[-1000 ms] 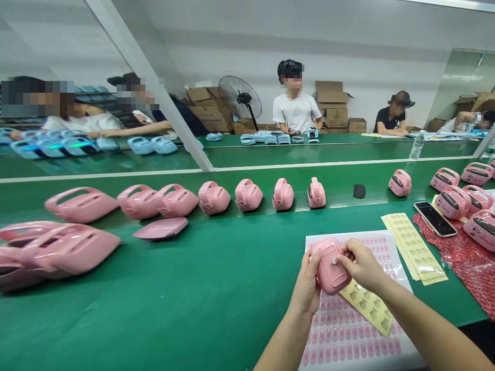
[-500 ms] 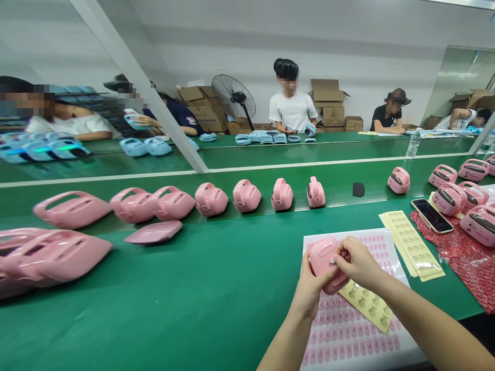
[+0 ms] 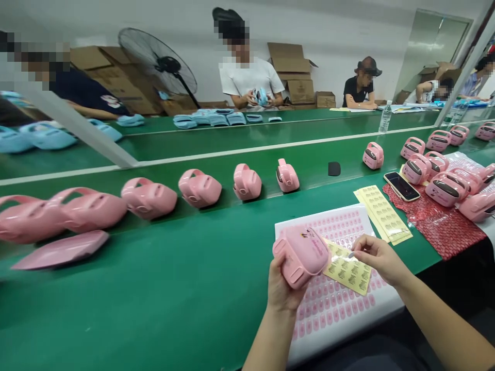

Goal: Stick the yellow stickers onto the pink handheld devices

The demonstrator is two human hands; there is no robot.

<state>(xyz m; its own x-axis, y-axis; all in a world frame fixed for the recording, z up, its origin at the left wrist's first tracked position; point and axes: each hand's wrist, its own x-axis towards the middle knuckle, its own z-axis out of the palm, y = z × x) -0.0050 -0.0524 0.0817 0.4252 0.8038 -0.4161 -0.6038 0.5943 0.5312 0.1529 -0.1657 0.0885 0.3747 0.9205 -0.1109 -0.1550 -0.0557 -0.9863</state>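
My left hand [image 3: 284, 286] grips a pink plastic case [image 3: 303, 255], tilted so that a face with a small printed figure and lettering points up. To its right, my right hand [image 3: 381, 257] is apart from the case, thumb and forefinger pinched together. A pale spot shows at those fingertips; whether it is a nail or some small piece, I cannot tell. Below both hands lies a white sheet [image 3: 284, 353] with rows of pink oval stickers. A yellow label sheet [image 3: 350, 270] with dark print rests on it, just under my right fingertips.
Pink handled cases [image 3: 199, 188] stand in a row along the green table [image 3: 154, 309]. A pink panel [image 3: 64, 250] lies at left. On the right are more yellow sheets [image 3: 386, 214], a phone [image 3: 402, 186], red bubble wrap [image 3: 436, 229] and finished-looking cases [image 3: 446, 188]. Co-workers sit opposite.
My right hand has come away from the case toward the right. The left hand has turned the case, bringing its printed face up. The view has swung right.
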